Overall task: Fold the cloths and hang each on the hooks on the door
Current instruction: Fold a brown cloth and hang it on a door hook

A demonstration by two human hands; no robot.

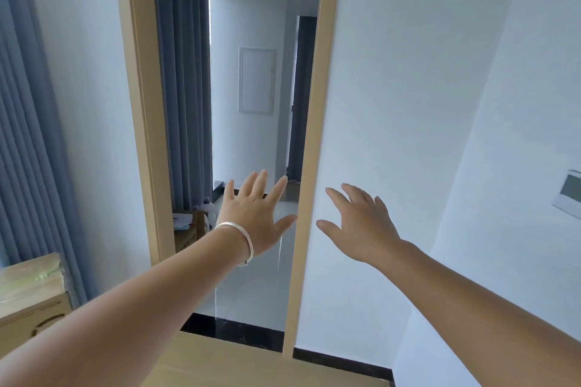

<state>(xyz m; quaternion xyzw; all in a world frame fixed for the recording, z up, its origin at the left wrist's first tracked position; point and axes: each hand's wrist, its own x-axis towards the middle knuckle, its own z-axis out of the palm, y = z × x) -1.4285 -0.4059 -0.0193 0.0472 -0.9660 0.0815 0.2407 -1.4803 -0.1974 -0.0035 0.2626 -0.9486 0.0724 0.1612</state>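
Setting: white-walled room with a tan-framed doorway [314,135] opening onto a pale tiled hallway.

Task items: no cloths, door leaf or hooks can be made out in the head view; their place cannot be told.

Left hand [256,214]: raised before the opening, fingers [261,179] spread wide, holding nothing; thumb just beside the frame's right post. Silver bangle [242,239] on the wrist.

Right hand [361,223]: raised before the white wall [408,104] right of the post, fingers splayed, empty.

Surroundings: grey curtains [31,135] at left; wooden furniture [28,298] lower left; white wall panel [257,80] down the hallway.
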